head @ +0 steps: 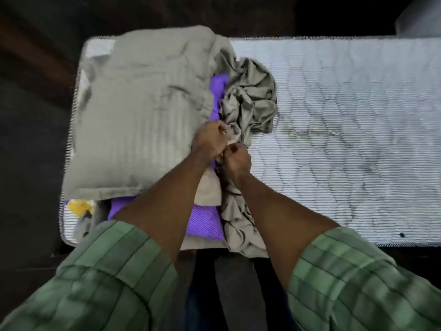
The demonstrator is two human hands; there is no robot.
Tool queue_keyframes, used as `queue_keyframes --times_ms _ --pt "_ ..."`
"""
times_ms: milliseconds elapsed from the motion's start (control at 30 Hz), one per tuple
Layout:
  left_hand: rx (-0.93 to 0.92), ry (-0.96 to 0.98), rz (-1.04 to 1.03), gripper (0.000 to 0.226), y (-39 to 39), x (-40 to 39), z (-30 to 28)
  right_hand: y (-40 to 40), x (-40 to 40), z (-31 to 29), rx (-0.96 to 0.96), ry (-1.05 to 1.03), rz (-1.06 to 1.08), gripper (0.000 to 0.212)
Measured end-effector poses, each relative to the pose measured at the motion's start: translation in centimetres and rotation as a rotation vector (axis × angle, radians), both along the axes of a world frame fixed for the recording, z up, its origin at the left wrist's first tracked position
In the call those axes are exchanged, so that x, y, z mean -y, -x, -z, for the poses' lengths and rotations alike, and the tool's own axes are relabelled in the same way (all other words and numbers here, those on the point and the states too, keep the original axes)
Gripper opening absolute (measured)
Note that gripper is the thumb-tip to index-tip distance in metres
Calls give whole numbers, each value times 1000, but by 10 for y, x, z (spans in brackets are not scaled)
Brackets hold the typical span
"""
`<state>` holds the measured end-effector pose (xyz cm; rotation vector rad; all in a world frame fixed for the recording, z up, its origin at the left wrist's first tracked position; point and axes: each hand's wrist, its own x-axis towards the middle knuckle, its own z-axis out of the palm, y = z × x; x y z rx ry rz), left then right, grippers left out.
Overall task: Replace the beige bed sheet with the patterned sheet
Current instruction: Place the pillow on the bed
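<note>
Gripping one bunched beige sheet (248, 108), two hands, left hand (210, 139), right hand (237, 161), fists closed, one pillow (140, 111), one bare mattress (346, 139)

to your right the bare white quilted mattress (358, 139) lies open; to your left the large beige pillow (143, 115) and crumpled beige sheet (250, 103) block passage.

No legible text or labels anywhere.
</note>
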<state>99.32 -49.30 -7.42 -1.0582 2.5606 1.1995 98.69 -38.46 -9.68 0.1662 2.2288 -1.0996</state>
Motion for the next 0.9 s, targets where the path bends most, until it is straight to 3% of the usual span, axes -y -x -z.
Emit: queue_keyframes --times_ms 167,300,400,467,533,633,700,800,900 --pt "-79 324 54 35 -37 89 -64 -8 108 -34 41 79 -15 44" --pt "-15 544 -152 43 -68 165 -70 -7 160 -39 90 54 40 89" --pt "173 358 -450 60 -92 220 -49 2 174 -14 66 -9 125 89" --pt "297 185 -504 72 -103 243 -34 5 176 -7 95 -12 195 59" --pt "264 72 -591 79 -111 256 -18 0 178 -20 138 -6 195 35" --pt "203 -128 -823 103 -127 275 13 -8 172 -15 206 -70 168 55" --pt "287 -228 -759 116 -139 277 22 -10 164 -1 210 -48 207 67" --pt "397 -90 -526 108 -145 271 25 -14 153 22 277 -53 227 67" --pt "432 -59 -435 103 -139 264 31 -2 147 59 328 -96 252 76"
